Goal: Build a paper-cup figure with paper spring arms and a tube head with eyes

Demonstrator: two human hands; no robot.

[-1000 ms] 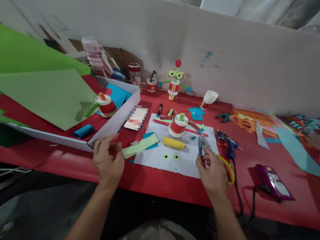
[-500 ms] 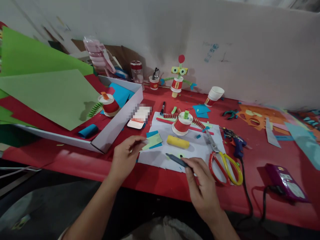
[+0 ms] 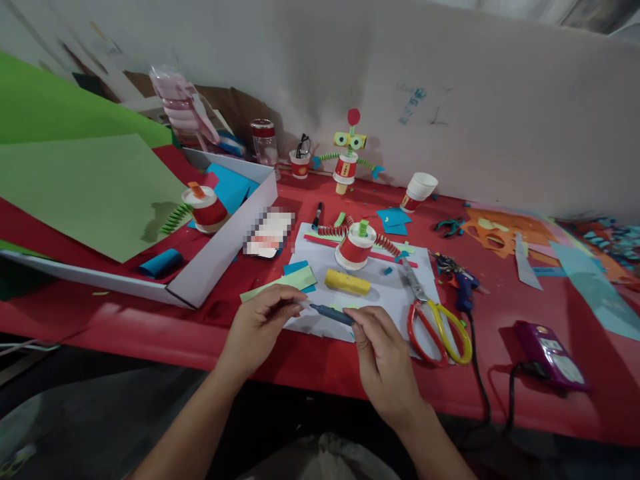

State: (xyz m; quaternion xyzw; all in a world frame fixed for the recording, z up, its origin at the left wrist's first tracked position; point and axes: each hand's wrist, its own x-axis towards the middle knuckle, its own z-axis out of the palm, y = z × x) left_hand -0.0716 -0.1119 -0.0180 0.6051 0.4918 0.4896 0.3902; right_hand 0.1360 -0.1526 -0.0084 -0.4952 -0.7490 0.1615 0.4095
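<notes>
My right hand [image 3: 383, 357] grips a dark grey marker [image 3: 333, 314] by its rear, the tapered tip pointing left. My left hand [image 3: 265, 327] is closed in a pinch on a small pale piece [image 3: 303, 303], which looks like the marker's cap, close to the tip. Whether the two touch I cannot tell. Just beyond my left fingers, a light green paper strip [image 3: 295, 280] lies across blue paper [image 3: 296, 267]. A yellow paper roll [image 3: 347, 283] rests on the white sheet [image 3: 310, 323]. Behind it stands a red-and-white paper cup [image 3: 355, 247] with red spring-folded arms.
Large scissors [image 3: 434, 330] with red and yellow handles lie right of the sheet, then a glue gun [image 3: 466, 287] and a purple device [image 3: 550, 357] with cords. A white box [image 3: 235, 230] of coloured paper stands left. A finished cup figure [image 3: 346, 167] stands at the back.
My hands have come together: the marker has moved left and its tip is now near my left fingertips. My left hand has moved off the green strip's end. The view has shifted slightly.
</notes>
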